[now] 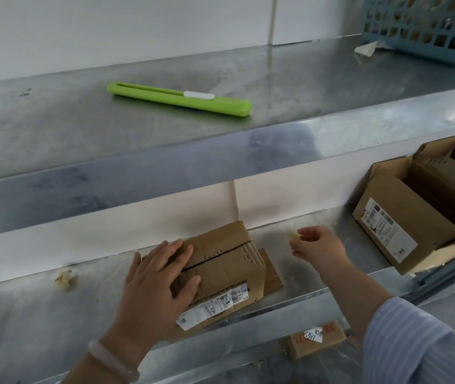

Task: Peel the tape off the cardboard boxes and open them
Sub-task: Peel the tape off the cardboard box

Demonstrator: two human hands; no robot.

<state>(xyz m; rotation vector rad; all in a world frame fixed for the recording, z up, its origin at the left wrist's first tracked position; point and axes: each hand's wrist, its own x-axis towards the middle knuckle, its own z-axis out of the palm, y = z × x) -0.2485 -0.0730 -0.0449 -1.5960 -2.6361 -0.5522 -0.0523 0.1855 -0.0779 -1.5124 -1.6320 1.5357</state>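
A small brown cardboard box lies on the middle metal shelf, its top seam slit and a white shipping label on its near side. My left hand rests flat on the box's left part, fingers spread. My right hand hovers just right of the box, fingers curled, pinching a small crumpled scrap of tape. A second, larger cardboard box stands open at the right of the same shelf.
A green utility cutter lies on the upper shelf. A blue plastic basket and a paper scrap sit at its back right. A tape wad lies left of the box. Another small box rests on the shelf below.
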